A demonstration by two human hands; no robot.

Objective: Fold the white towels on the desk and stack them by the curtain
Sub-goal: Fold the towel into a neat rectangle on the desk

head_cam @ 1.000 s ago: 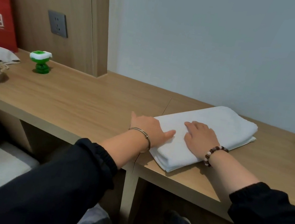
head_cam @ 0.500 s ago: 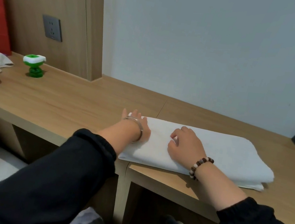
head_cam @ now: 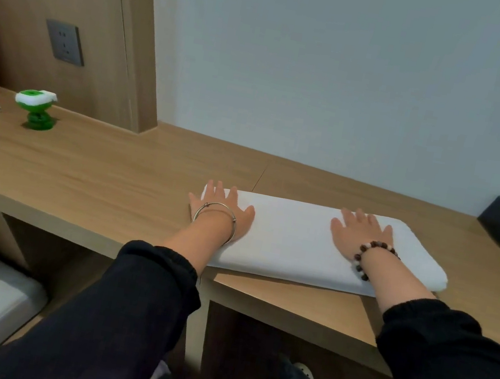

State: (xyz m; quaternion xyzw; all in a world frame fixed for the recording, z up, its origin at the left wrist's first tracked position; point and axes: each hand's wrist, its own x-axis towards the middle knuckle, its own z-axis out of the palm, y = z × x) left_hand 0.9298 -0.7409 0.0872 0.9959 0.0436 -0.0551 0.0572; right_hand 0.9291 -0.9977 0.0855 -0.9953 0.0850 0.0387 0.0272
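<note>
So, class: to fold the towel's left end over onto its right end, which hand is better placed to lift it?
Probably the left. The left hand lies flat on the left end of the towel; the right hand rests flat near the right end, suited to anchoring it.

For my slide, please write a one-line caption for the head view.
Left hand and right hand press flat on a folded white towel lying on the wooden desk.

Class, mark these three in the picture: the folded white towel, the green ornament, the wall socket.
white towel (head_cam: 293,240): head view, bare middle of its top.
green ornament (head_cam: 36,113): head view, its stem.
wall socket (head_cam: 65,42): head view, centre of its plate.
</note>
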